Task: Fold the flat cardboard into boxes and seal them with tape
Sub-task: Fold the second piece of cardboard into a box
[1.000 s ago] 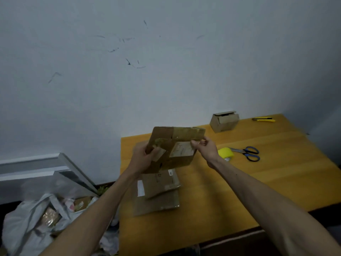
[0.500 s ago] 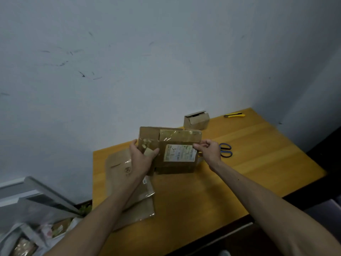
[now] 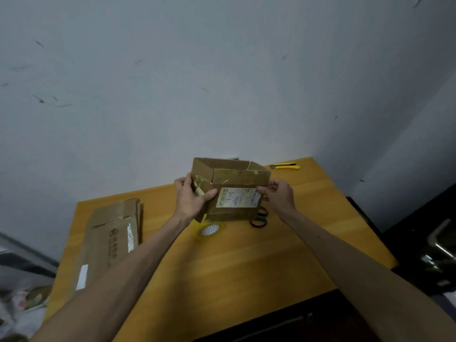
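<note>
A brown cardboard box (image 3: 229,178) with a white shipping label on its near face is held above the wooden table (image 3: 222,262), opened into a box shape with its top flaps up. My left hand (image 3: 191,198) grips its left side, thumb across the front. My right hand (image 3: 277,196) pinches its right edge. A roll of yellow tape (image 3: 209,229) lies on the table just below the box. Black-handled scissors (image 3: 259,219) lie partly hidden behind the box's lower right corner.
A stack of flat cardboard (image 3: 111,240) lies at the table's left end. A yellow utility knife (image 3: 285,166) sits at the far right corner by the wall. A bag of scraps (image 3: 22,304) is on the floor at the left. A metal door handle (image 3: 439,245) shows at the right.
The flat cardboard in my hands has opened out into a box shape. The view has swung left, so the tape roll now shows under the box.
</note>
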